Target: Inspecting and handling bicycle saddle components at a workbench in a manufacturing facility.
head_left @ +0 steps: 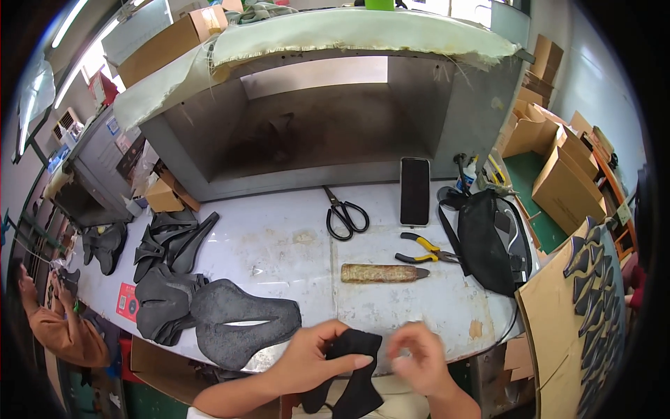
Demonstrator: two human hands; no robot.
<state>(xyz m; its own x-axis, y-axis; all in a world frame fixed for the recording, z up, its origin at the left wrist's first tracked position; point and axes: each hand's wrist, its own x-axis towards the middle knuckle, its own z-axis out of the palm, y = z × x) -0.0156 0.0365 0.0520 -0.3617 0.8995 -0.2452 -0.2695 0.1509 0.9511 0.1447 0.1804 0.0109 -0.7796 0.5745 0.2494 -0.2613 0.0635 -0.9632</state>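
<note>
Grey open-fronted metal box [481, 101] fills top of frame, behind the white table [279, 230]. Black pouch with strap [488, 244], right of centre, hems in that side; stack of dark grey slit-cut pieces [244, 300], lower left, sits just beside the left forearm and limits room there. Black soft-looking angular piece [361, 387], lower centre at table's near edge: left hand [314, 356] has its fingers closed on the upper part, thumb on top. Right hand [421, 359] just beside, fingers curled, blurred; cannot tell if anything is in them. Risk (judged): slack left pinch, piece slips off the edge; loose lower part could fold. Beyond: black phone [414, 192], black-handled scissors [336, 204], brown-wrapped pointed tool [377, 273], yellow-black pliers [427, 246]; a careless forward reach could catch the tool's point.
</note>
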